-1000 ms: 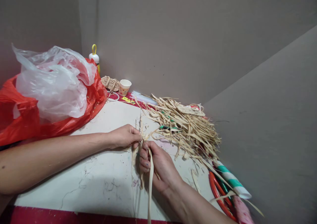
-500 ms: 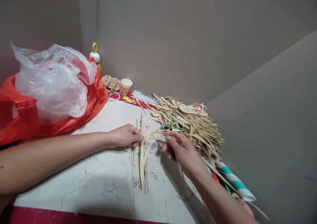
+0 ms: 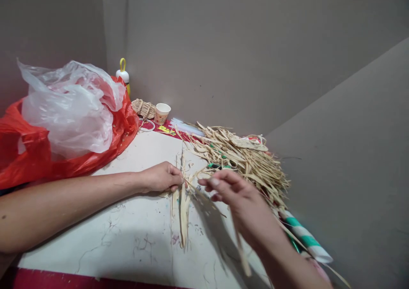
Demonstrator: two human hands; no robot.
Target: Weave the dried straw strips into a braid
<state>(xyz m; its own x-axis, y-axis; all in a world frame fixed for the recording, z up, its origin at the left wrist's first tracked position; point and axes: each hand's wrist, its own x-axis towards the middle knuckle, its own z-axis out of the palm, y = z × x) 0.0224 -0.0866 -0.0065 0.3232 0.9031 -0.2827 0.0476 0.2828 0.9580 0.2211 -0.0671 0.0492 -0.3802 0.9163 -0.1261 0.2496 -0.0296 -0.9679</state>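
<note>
My left hand (image 3: 162,177) is closed in a pinch at the crossing of several pale, dry straw strips (image 3: 183,216), which lie roughly upright in view on the white board. To its right, my right hand (image 3: 238,193) is raised over the board, slightly blurred, thumb and fingertips drawn together. A blurred straw strip (image 3: 242,255) hangs down from beneath that hand. One thin strand (image 3: 207,198) slants down to the right from the left fingertips. Where the strips cross is partly hidden by my left fingers.
A large straw heap (image 3: 255,161) lies at the right by the wall, near a green-and-white striped roll (image 3: 306,236). Red and clear plastic bags (image 3: 73,114) fill the left. At the back stand a paper cup (image 3: 162,113), a woven straw piece (image 3: 143,108) and a white-topped bottle (image 3: 122,75).
My right hand has shifted slightly, its fingertips moving left, closer to my left hand. A strand between the hands now slopes down to the right. My left hand stays in place.
</note>
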